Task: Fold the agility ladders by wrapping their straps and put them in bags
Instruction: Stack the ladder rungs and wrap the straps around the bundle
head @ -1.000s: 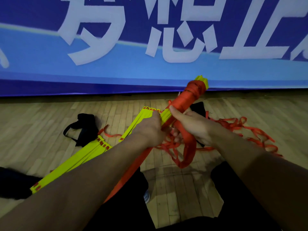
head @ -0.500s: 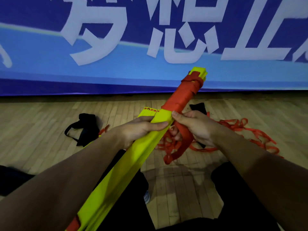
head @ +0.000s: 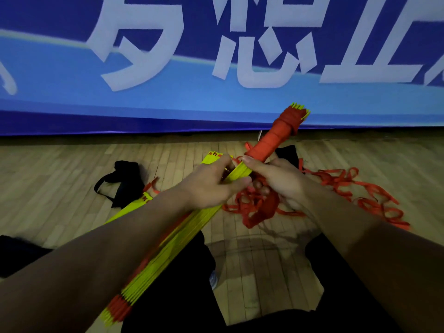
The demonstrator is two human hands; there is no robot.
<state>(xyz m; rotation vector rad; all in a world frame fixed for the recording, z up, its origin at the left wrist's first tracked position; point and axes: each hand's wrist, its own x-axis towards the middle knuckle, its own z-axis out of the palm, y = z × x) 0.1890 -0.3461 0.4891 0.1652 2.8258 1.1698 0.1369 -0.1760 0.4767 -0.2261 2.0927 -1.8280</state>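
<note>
A stacked bundle of yellow ladder rungs (head: 173,239) runs from my lap up toward the wall. Its far half is bound in orange strap (head: 276,133). My left hand (head: 211,186) grips the bundle at its middle, fingers curled around the rungs. My right hand (head: 278,179) holds the orange strap just beside the wrapped part, thumb against the wrap's near edge. Loose strap (head: 262,207) hangs in loops below my right hand. A second yellow ladder (head: 134,205) lies on the floor behind my left arm. A black bag (head: 125,179) sits on the floor at the left.
More orange strap (head: 360,188) trails in tangles across the wooden floor (head: 60,179) to the right. Another dark bag (head: 286,150) lies behind the wrapped bundle. A blue banner wall (head: 168,97) closes off the far side. My dark-trousered legs (head: 182,284) frame the bottom.
The bundle has rolled so its rung edges face up. My left hand shifted its grip on the rungs, and my right hand brought the strap round under the bundle again.
</note>
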